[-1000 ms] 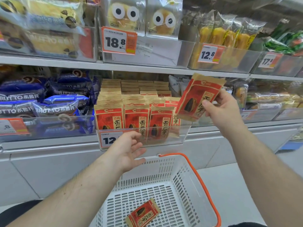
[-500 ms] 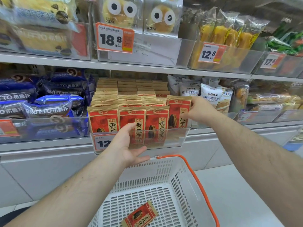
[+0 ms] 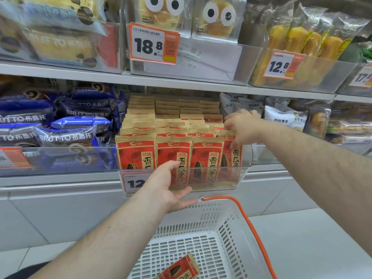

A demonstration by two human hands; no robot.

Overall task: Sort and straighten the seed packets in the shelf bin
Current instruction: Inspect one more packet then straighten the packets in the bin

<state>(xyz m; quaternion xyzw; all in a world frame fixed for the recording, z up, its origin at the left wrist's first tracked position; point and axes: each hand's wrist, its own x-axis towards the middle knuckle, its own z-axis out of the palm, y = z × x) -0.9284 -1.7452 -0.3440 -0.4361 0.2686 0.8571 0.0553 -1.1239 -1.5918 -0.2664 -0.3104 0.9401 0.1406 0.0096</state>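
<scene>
Red and tan sunflower seed packets (image 3: 173, 137) stand upright in several rows inside a clear shelf bin (image 3: 227, 178). My right hand (image 3: 242, 128) reaches over the rightmost row, its fingers curled on the top of the front right packet (image 3: 233, 154). My left hand (image 3: 171, 186) is spread against the clear front wall of the bin, fingers straight and thumb out. One more seed packet (image 3: 179, 268) lies flat in the white basket (image 3: 201, 238) below.
The basket has an orange handle (image 3: 251, 226) just under the bin. Blue snack bags (image 3: 60, 125) fill the bin to the left, white bags (image 3: 285, 117) the one to the right. A shelf (image 3: 181, 81) with price tags hangs overhead.
My right hand brought a packet down from above the bin into the rightmost front row and now rests on top of it. My left hand rose to the bin's front wall.
</scene>
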